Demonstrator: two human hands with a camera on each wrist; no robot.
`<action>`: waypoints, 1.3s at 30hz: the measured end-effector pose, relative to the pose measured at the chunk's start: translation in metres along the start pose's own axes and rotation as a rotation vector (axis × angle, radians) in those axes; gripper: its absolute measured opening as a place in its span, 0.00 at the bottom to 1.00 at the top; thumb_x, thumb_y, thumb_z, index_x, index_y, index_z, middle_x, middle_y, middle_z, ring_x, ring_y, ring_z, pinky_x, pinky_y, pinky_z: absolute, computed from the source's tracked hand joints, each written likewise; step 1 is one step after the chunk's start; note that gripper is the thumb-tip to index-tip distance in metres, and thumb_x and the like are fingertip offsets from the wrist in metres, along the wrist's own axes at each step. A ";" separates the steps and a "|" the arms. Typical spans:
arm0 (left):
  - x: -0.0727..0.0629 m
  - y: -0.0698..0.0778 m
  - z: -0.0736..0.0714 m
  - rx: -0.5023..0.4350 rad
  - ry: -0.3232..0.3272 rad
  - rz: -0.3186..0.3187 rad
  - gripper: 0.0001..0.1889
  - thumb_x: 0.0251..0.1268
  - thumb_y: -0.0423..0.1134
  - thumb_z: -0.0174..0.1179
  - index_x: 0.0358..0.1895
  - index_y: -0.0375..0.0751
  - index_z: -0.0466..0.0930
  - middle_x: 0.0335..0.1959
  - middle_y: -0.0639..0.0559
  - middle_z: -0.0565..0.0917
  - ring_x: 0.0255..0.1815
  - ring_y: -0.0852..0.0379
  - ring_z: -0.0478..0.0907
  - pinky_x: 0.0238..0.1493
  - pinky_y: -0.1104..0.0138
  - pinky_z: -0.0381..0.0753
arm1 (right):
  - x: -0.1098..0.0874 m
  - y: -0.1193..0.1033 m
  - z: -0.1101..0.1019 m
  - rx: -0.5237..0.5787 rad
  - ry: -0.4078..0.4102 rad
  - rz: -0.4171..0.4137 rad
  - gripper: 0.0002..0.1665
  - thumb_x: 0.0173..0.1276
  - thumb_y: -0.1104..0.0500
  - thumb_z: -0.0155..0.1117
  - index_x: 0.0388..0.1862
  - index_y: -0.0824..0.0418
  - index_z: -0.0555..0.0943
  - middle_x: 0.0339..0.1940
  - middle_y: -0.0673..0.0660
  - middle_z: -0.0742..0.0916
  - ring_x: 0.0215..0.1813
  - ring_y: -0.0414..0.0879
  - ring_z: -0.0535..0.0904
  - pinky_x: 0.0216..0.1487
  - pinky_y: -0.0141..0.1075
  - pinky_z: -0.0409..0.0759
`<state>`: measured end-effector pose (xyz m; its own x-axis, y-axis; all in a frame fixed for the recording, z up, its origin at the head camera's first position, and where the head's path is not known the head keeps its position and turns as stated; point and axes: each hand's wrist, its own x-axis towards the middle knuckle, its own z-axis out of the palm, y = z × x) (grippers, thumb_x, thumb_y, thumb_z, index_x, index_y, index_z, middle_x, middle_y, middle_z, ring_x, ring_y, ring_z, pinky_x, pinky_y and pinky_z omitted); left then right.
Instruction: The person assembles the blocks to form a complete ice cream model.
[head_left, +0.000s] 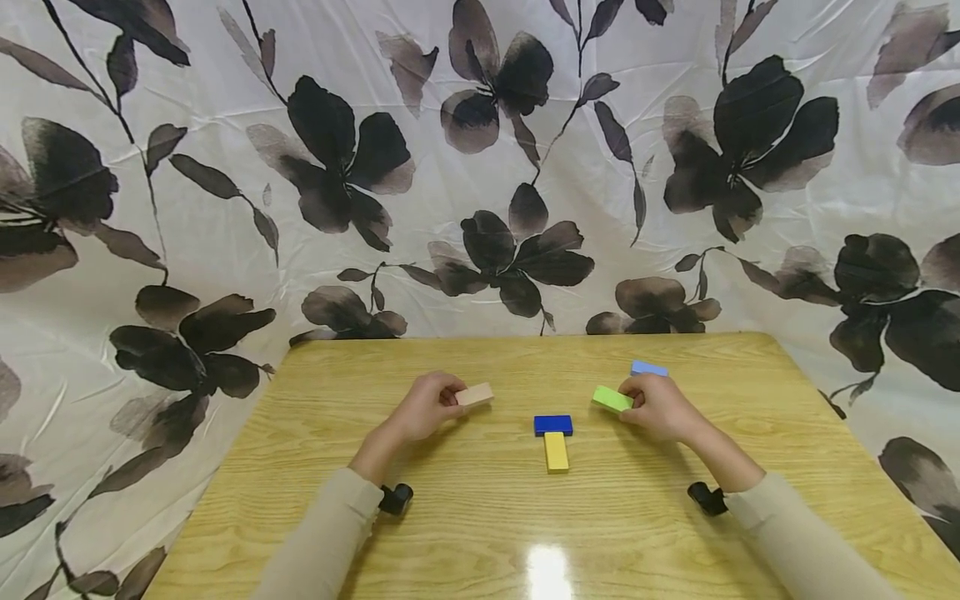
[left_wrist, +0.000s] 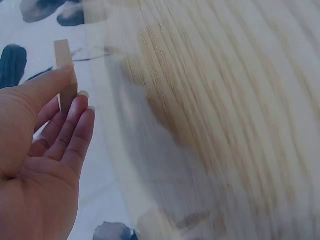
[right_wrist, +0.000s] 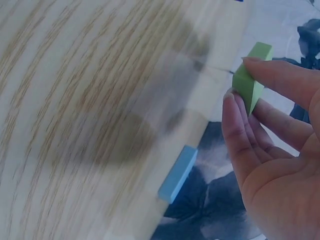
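My left hand [head_left: 426, 407] pinches a plain wooden block [head_left: 475, 394] between thumb and fingers, held above the table; the left wrist view shows the same block [left_wrist: 65, 75] with the thumb across it. In my right hand [head_left: 660, 408] a light green block [head_left: 612, 399] is pinched by one end, also off the table, and the right wrist view shows this green block [right_wrist: 251, 80] tilted. Between the hands lies a dark blue block [head_left: 552, 425] placed crosswise. A yellow block [head_left: 556, 454] points toward me from its near side, the two forming a T shape.
A light blue block [head_left: 649, 367] lies behind my right hand near the table's far edge, partly hidden in the head view. The wooden table [head_left: 465, 517] reflects light at its front. A floral cloth [head_left: 480, 167] hangs behind it.
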<state>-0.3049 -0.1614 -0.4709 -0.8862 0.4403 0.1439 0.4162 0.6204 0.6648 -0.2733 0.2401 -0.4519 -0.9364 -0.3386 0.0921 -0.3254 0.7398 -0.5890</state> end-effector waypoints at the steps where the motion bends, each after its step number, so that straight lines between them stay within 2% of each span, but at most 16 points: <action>1: 0.001 0.001 0.001 -0.001 -0.004 0.003 0.15 0.63 0.29 0.72 0.51 0.30 0.84 0.42 0.45 0.82 0.38 0.57 0.79 0.41 0.65 0.82 | 0.001 0.000 0.001 -0.001 0.000 -0.004 0.18 0.60 0.69 0.75 0.48 0.75 0.84 0.38 0.60 0.86 0.36 0.46 0.78 0.39 0.41 0.79; 7: 0.007 0.007 0.010 -0.007 -0.018 0.012 0.15 0.63 0.29 0.71 0.52 0.30 0.84 0.44 0.43 0.83 0.39 0.56 0.81 0.41 0.65 0.82 | 0.009 -0.003 0.006 -0.016 -0.007 -0.025 0.16 0.59 0.69 0.75 0.47 0.74 0.85 0.37 0.59 0.86 0.34 0.45 0.76 0.37 0.38 0.76; 14: 0.015 0.014 0.021 -0.013 -0.040 -0.007 0.15 0.63 0.30 0.72 0.52 0.32 0.84 0.45 0.45 0.83 0.39 0.57 0.80 0.42 0.66 0.82 | 0.016 -0.006 0.012 -0.030 -0.005 -0.034 0.17 0.59 0.68 0.75 0.47 0.72 0.85 0.38 0.59 0.85 0.34 0.45 0.76 0.37 0.38 0.76; 28: 0.032 0.021 0.040 0.004 -0.061 0.045 0.15 0.63 0.32 0.73 0.50 0.31 0.86 0.42 0.44 0.85 0.37 0.58 0.80 0.41 0.67 0.82 | 0.029 -0.014 0.015 -0.024 -0.023 -0.031 0.17 0.60 0.68 0.74 0.48 0.71 0.85 0.40 0.59 0.85 0.35 0.45 0.77 0.38 0.39 0.76; 34: 0.036 0.023 0.047 0.021 -0.076 0.091 0.15 0.64 0.33 0.72 0.51 0.31 0.85 0.41 0.45 0.85 0.36 0.58 0.80 0.39 0.68 0.82 | 0.031 -0.018 0.016 -0.017 -0.030 -0.060 0.17 0.59 0.69 0.74 0.48 0.73 0.85 0.40 0.61 0.86 0.33 0.44 0.77 0.37 0.38 0.77; 39: 0.040 0.023 0.053 0.028 -0.091 0.087 0.15 0.64 0.34 0.72 0.50 0.31 0.85 0.39 0.46 0.84 0.35 0.60 0.79 0.38 0.69 0.81 | 0.034 -0.020 0.018 -0.030 -0.029 -0.094 0.14 0.58 0.71 0.73 0.44 0.71 0.86 0.36 0.60 0.86 0.30 0.43 0.76 0.35 0.37 0.75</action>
<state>-0.3196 -0.0955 -0.4882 -0.8249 0.5496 0.1322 0.4975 0.5946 0.6316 -0.2960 0.2030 -0.4511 -0.8976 -0.4235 0.1224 -0.4157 0.7208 -0.5547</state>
